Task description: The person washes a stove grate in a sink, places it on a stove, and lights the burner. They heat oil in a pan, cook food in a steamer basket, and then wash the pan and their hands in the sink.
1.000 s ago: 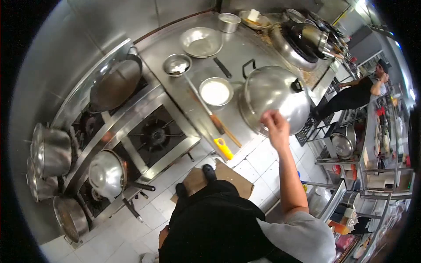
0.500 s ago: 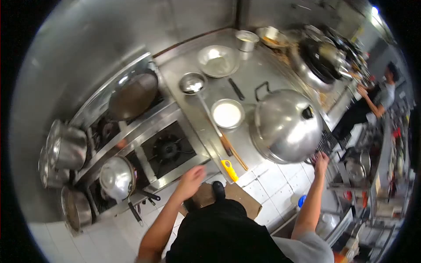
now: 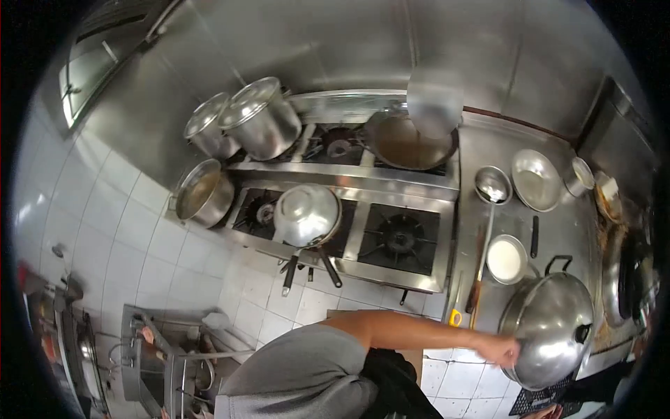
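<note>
My left arm reaches across to the right. My left hand [image 3: 499, 350], fingers curled, is at the near-left edge of a big domed steel lid [image 3: 541, 318]; whatever it may hold is hidden. The lid has a black knob, and a loop handle [image 3: 558, 262] sticks out at its far side. At the bottom edge, what appears to be my right hand [image 3: 548, 412] is mostly cut off near the lid's near side. Close by are a bowl of white liquid [image 3: 507, 259], a ladle [image 3: 492, 187] and a yellow-handled tool [image 3: 456, 318].
A gas stove [image 3: 401, 241] stands ahead, with a lidded pan [image 3: 307, 213] whose handles jut out. Behind are a wok [image 3: 412, 143] and lidded stockpots [image 3: 262, 119]. An open pot [image 3: 204, 193] is at left. A shallow bowl [image 3: 536, 180] sits on the steel counter. Dark clothing shows at lower right.
The view has swung left, bringing more of the stove into sight. My left hand has moved from near the stove's front to the domed lid. My right hand is now mostly out of view.
</note>
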A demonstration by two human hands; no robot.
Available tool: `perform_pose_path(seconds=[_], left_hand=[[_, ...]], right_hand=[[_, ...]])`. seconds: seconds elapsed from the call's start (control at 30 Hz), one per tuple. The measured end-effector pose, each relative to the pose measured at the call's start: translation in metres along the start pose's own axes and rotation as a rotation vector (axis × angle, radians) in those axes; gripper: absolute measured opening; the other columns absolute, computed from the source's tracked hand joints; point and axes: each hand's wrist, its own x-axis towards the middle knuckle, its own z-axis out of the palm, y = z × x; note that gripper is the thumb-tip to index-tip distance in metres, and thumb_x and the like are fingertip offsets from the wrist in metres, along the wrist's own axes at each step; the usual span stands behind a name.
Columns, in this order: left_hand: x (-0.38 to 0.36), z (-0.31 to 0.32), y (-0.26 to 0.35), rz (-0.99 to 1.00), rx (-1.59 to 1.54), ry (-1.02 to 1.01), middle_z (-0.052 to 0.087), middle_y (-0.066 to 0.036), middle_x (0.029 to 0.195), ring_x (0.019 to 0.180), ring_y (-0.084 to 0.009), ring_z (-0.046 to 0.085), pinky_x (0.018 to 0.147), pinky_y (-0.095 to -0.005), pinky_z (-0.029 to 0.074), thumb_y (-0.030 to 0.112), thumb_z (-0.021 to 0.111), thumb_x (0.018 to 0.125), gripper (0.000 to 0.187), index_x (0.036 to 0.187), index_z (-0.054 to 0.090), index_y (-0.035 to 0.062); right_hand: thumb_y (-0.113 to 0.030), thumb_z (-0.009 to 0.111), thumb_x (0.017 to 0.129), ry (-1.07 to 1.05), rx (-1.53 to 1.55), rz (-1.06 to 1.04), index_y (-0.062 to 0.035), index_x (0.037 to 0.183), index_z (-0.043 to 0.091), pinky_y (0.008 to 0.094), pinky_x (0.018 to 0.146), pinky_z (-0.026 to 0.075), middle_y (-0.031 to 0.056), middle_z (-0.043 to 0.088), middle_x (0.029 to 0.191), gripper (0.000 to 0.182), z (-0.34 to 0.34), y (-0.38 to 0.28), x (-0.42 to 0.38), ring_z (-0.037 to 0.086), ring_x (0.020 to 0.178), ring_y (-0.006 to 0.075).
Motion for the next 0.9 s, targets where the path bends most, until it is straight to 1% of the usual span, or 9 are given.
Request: perform_pose_path(seconds=[0.07,0.13,0.2,0.27,0.4,0.57,0.73,0.8,0.9], left_hand=[[-0.066,0.004,0.046,-0.386,-0.049,-0.336,0.064,-0.008,0.068,0.058,-0.0164,0.060,0.051,-0.0304,0.047,0.028,0.054,0.088,0.027,0.080,0.062,0.0036],[-0.121,0.000,0.066,-0.518,-0.065,-0.374,0.066,-0.010,0.074,0.064,-0.0160,0.064,0.056,-0.0309,0.050,0.032,0.058,0.086,0.030,0.089,0.065,0.0035],[-0.173,-0.014,0.078,-0.538,-0.014,-0.261,0.066,-0.011,0.080,0.074,-0.0194,0.064,0.066,-0.0319,0.050,0.033,0.060,0.085,0.034,0.096,0.064,0.0017],[-0.224,-0.034,0.107,-0.502,0.065,-0.096,0.066,-0.012,0.089,0.083,-0.0218,0.063,0.072,-0.0310,0.049,0.036,0.061,0.085,0.039,0.103,0.062,0.0011],[-0.345,-0.055,0.204,-0.494,0.112,0.233,0.065,-0.014,0.099,0.092,-0.0220,0.061,0.078,-0.0314,0.048,0.032,0.059,0.087,0.039,0.111,0.059,0.0006],[-0.522,-0.010,0.267,-0.441,0.198,0.764,0.064,-0.014,0.106,0.097,-0.0191,0.060,0.084,-0.0317,0.047,0.020,0.054,0.093,0.030,0.114,0.057,0.0000],[-0.675,0.050,0.274,-0.380,0.106,1.056,0.065,-0.012,0.102,0.095,-0.0176,0.062,0.084,-0.0297,0.048,0.021,0.053,0.095,0.030,0.115,0.057,-0.0010],[-0.716,0.069,0.279,-0.407,0.016,1.132,0.066,-0.011,0.100,0.094,-0.0173,0.062,0.083,-0.0296,0.048,0.020,0.052,0.096,0.029,0.115,0.057,-0.0012],[-0.763,0.077,0.288,-0.443,-0.185,1.331,0.066,-0.010,0.097,0.092,-0.0174,0.063,0.079,-0.0305,0.051,0.016,0.051,0.096,0.027,0.115,0.058,-0.0003]], right_hand=[[-0.032,0.064,0.088,-0.238,0.036,0.017,0.0071,0.114,0.052,0.0420,0.072,0.051,0.0214,0.061,0.100,0.048,0.008,-0.115,-0.010,0.060,0.089,0.0292],[-0.020,0.053,0.094,-0.480,0.343,0.103,0.0012,0.104,0.059,0.0313,0.064,0.046,0.0095,0.062,0.090,0.024,0.057,-0.094,-0.042,0.055,0.071,0.0185],[-0.015,0.053,0.094,-0.751,0.555,0.117,-0.0010,0.102,0.058,0.0258,0.064,0.044,0.0068,0.060,0.088,0.017,0.095,-0.141,-0.087,0.054,0.070,0.0126],[-0.021,0.058,0.091,-1.113,0.722,0.191,-0.0013,0.102,0.057,0.0305,0.067,0.046,0.0097,0.061,0.093,0.022,0.106,-0.216,-0.128,0.058,0.077,0.0167],[-0.016,0.055,0.093,-1.574,0.802,-0.003,-0.0019,0.096,0.057,0.0223,0.062,0.044,0.0032,0.058,0.082,0.014,0.097,-0.339,-0.207,0.053,0.068,0.0089],[-0.010,0.060,0.089,-1.887,0.794,-0.356,-0.0009,0.093,0.059,0.0241,0.061,0.048,0.0040,0.061,0.077,0.010,0.068,-0.446,-0.310,0.057,0.068,0.0093],[-0.010,0.063,0.087,-2.202,0.759,-0.603,0.0005,0.098,0.061,0.0274,0.063,0.050,0.0082,0.064,0.082,0.016,0.024,-0.520,-0.421,0.061,0.068,0.0130],[-0.018,0.063,0.087,-2.379,0.613,-0.819,-0.0032,0.102,0.063,0.0339,0.075,0.050,0.0116,0.066,0.094,0.021,0.003,-0.551,-0.454,0.064,0.084,0.0254],[-0.020,0.060,0.089,-2.455,0.534,-1.001,-0.0046,0.105,0.062,0.0358,0.077,0.050,0.0124,0.066,0.097,0.023,-0.029,-0.590,-0.489,0.063,0.087,0.0280]])
